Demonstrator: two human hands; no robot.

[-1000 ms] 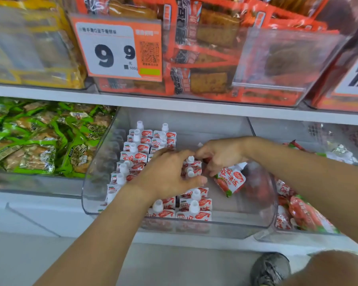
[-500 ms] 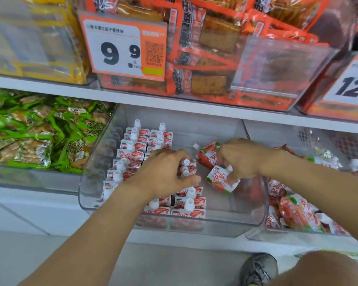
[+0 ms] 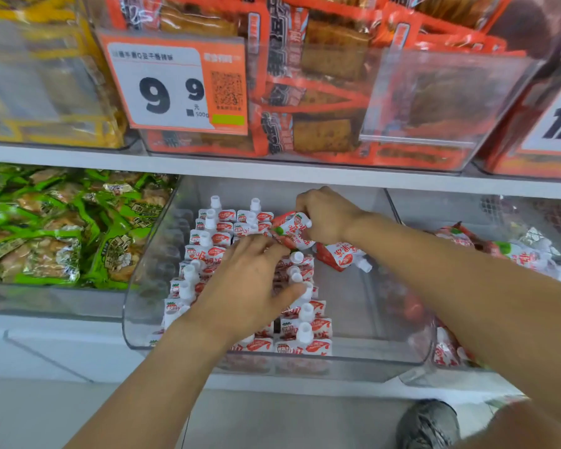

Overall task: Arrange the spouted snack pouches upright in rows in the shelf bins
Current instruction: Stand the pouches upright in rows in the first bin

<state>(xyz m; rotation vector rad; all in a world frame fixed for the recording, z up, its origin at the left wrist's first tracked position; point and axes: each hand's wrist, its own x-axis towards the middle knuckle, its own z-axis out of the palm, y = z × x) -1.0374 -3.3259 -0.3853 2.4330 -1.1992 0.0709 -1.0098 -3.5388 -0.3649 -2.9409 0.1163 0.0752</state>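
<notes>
From the head camera, a clear plastic bin [image 3: 353, 361] sat on the lower shelf [image 3: 272, 388], its left half filled with spouted pouches [image 3: 305, 343] standing upright in two rows running front to back. Each pouch was small and white with a red strawberry print, red lettering and a stubby white screw cap at the top; the caps lined up one behind another. The right half of the bin showed its bare floor, save for a loose pouch [image 3: 340, 257] lying on its side there with its cap pointing to the right and forward.

The left hand [image 3: 250, 286] lay over the middle of the rows, fingers spread and fairly straight, fingertips pressing against the standing pouches and the thumb resting beside a cap in the right row. The right hand [image 3: 329, 218] reached to the back of the bin with its fingers curled round a held pouch [image 3: 292, 230], tilted with its cap near the thumb, just above the rear of the right row.

A neighbouring bin [image 3: 412, 379] to the right held more of the same pouches in a jumble. Green packets [image 3: 46, 241] filled the bin to the left. On the shelf above, orange packets [image 3: 321, 92] sat behind a price tag [image 3: 172, 89] reading 9.9. A grey shoe [image 3: 428, 426] showed on the floor.
</notes>
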